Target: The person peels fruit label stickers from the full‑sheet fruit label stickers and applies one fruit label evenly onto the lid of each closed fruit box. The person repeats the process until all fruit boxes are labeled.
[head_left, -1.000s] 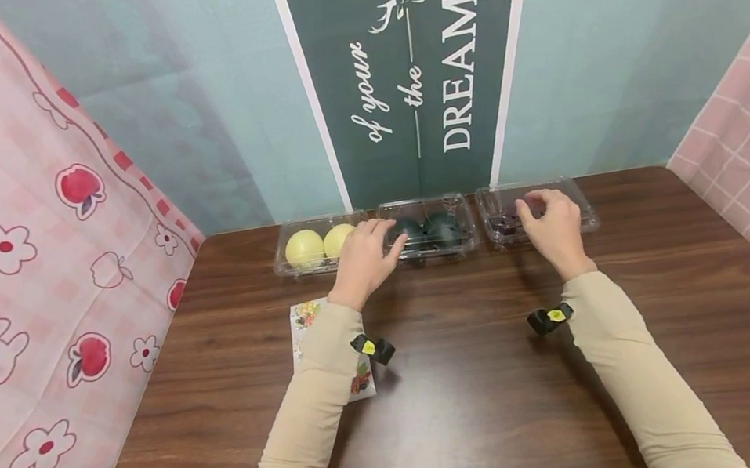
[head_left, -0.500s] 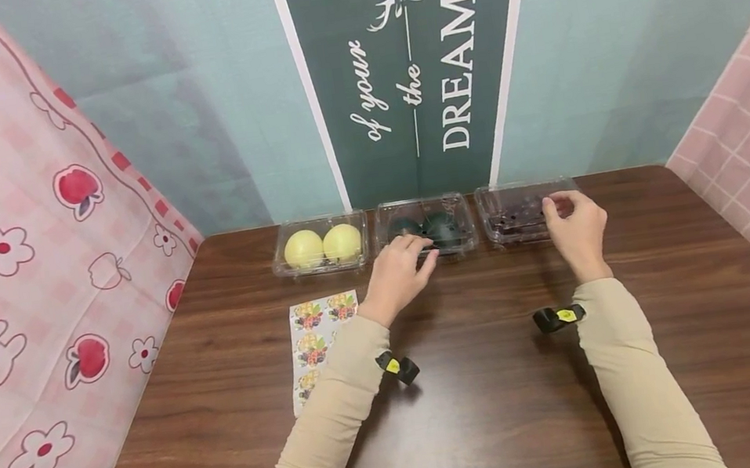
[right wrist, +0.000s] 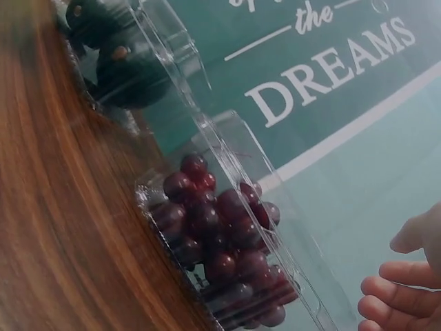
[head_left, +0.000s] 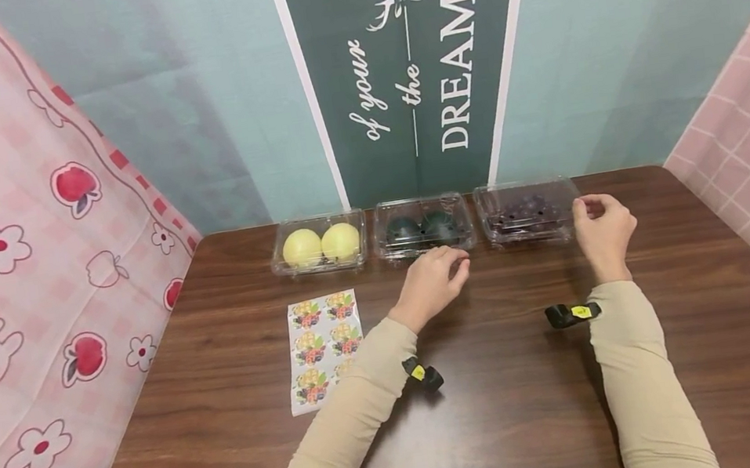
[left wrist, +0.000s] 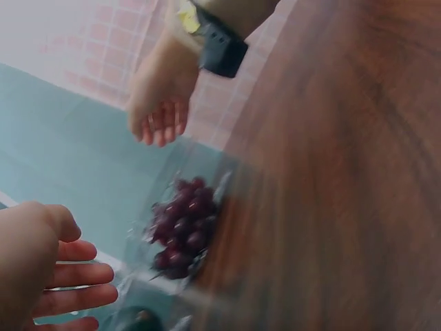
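Note:
Three clear lidded plastic boxes stand in a row at the table's back. The left box holds two pale yellow round fruits. In the middle box are two dark green round fruits. Dark red grapes fill the right box. My left hand hovers in front of the middle box, fingers loosely bent and holding nothing. Beside the grape box's right end is my right hand, its fingers relaxed; the right wrist view shows a gap between them and the box.
A white sheet of fruit stickers lies on the wooden table, left of my left forearm, which covers its lower right corner. Behind the boxes hangs a green cloth with printed lettering. Pink patterned cloths line both sides.
Both hands have moved right. My left hand has come from between the left and middle boxes toward the front; my right hand has slid from over the grape box to its right end.

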`<act>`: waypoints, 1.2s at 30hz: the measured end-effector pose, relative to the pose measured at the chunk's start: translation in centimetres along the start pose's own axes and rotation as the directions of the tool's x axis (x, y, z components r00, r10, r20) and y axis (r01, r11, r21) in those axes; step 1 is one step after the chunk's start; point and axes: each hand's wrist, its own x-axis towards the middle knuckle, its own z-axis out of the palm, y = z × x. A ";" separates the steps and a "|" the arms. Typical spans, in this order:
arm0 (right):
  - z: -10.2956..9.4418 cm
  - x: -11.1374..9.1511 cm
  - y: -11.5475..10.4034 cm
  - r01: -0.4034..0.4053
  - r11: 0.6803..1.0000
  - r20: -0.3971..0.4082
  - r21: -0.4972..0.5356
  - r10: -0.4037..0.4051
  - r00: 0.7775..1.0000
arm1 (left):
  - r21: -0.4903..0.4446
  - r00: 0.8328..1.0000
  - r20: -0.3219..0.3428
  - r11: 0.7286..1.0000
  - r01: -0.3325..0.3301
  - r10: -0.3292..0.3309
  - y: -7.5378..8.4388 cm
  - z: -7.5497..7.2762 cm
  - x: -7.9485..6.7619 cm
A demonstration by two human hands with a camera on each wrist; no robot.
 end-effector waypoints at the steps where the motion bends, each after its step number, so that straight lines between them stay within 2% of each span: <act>1: 0.0 0.1 0.1 -0.004 1.000 -0.005 0.003 0.004 1.000 | -0.022 1.000 0.023 1.000 0.010 -0.010 0.2 0.2 0.0; 5: -0.4 0.4 0.5 -0.016 1.000 -0.033 0.009 0.017 0.999 | -0.143 0.995 0.079 0.987 0.071 -0.060 1.0 1.0 0.2; 8: -0.8 0.7 0.9 -0.028 1.000 -0.046 0.004 0.028 0.999 | -0.235 0.991 0.067 0.964 0.127 -0.114 1.6 1.8 0.4; 10: -1.1 0.9 1.2 -0.053 0.999 -0.049 -0.005 0.053 0.997 | -0.314 0.985 0.054 0.933 0.175 -0.166 2.0 2.4 0.6; 11: -1.2 0.9 1.4 -0.070 0.997 -0.052 -0.011 0.069 0.996 | -0.374 0.979 0.053 0.905 0.201 -0.195 2.3 2.6 0.7; 12: -1.3 1.0 1.5 -0.089 0.996 -0.055 -0.018 0.088 0.995 | -0.437 0.972 0.056 0.870 0.228 -0.227 2.6 3.0 0.9; 13: -1.3 1.1 1.7 -0.110 0.994 -0.055 -0.027 0.108 0.993 | -0.509 0.962 0.071 0.820 0.262 -0.263 2.8 3.3 1.0; 14: -1.4 1.2 1.8 -0.127 0.991 -0.056 -0.032 0.125 0.991 | -0.585 0.950 0.091 0.756 0.294 -0.299 3.1 3.6 1.1; 17: -1.5 1.4 2.3 -0.169 0.985 -0.048 -0.039 0.167 0.985 | -0.751 0.902 0.178 0.538 0.383 -0.394 3.9 4.6 1.5; 19: -1.5 1.4 2.5 -0.185 0.982 -0.038 -0.035 0.184 0.982 | -0.792 0.864 0.236 0.427 0.436 -0.444 4.2 5.2 1.8; 21: -1.5 1.5 2.7 -0.195 0.980 -0.032 -0.034 0.194 0.980 | -0.806 0.836 0.276 0.360 0.470 -0.474 4.3 5.7 2.1; 23: -1.4 1.6 2.9 -0.208 0.978 -0.028 -0.035 0.207 0.978 | -0.819 0.818 0.303 0.304 0.486 -0.489 4.3 6.1 2.3; 24: -1.5 1.7 3.0 -0.215 0.976 -0.028 -0.039 0.214 0.976 | -0.828 0.807 0.320 0.267 0.493 -0.497 4.4 6.3 2.4; 26: -1.5 1.8 3.1 -0.228 0.972 -0.024 -0.053 0.227 0.974 | -0.845 0.785 0.356 0.184 0.502 -0.507 4.5 6.5 2.5; 29: -1.7 1.8 3.3 -0.245 0.968 0.005 -0.063 0.246 0.969 | -0.857 0.741 0.415 0.047 0.514 -0.528 4.9 6.7 2.8; 30: -1.8 1.8 3.4 -0.248 0.967 0.016 -0.066 0.249 0.968 | -0.855 0.726 0.434 0.009 0.518 -0.533 5.0 6.8 2.9; 32: -1.8 1.8 3.4 -0.258 0.964 0.043 -0.065 0.262 0.964 | -0.854 0.704 0.460 -0.051 0.518 -0.541 5.2 6.9 3.1; 35: -1.9 1.8 3.5 -0.285 0.955 0.094 -0.078 0.291 0.952 | -0.845 0.675 0.494 -0.120 0.521 -0.548 5.4 6.9 3.7; 36: -1.9 1.8 3.4 -0.293 0.952 0.111 -0.085 0.301 0.947 | -0.840 0.660 0.508 -0.150 0.521 -0.553 5.4 6.9 3.8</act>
